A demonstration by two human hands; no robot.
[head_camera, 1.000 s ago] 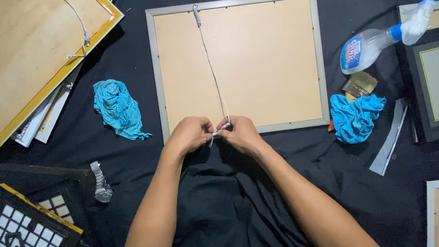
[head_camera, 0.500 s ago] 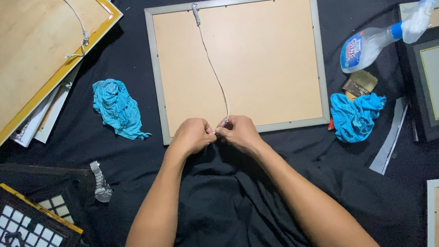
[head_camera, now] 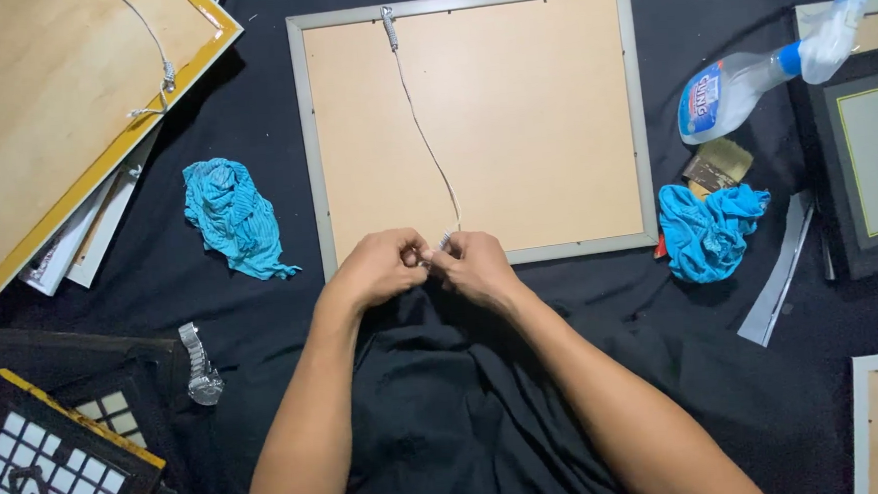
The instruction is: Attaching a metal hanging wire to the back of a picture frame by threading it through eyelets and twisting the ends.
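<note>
Hands (head_camera: 430,262) on frame wire (head_camera: 421,138)

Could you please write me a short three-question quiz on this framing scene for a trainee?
1. True or false: the picture frame lies with its backing board facing up.
2. Which thing lies just right of that frame's lower right corner? A) the blue cloth B) the wristwatch C) the spray bottle
3. Fill in: the left hand and right hand meet at the frame's ____ edge, pinching the end of the hanging wire.

Key: 1 true; 2 A; 3 bottom.
</note>
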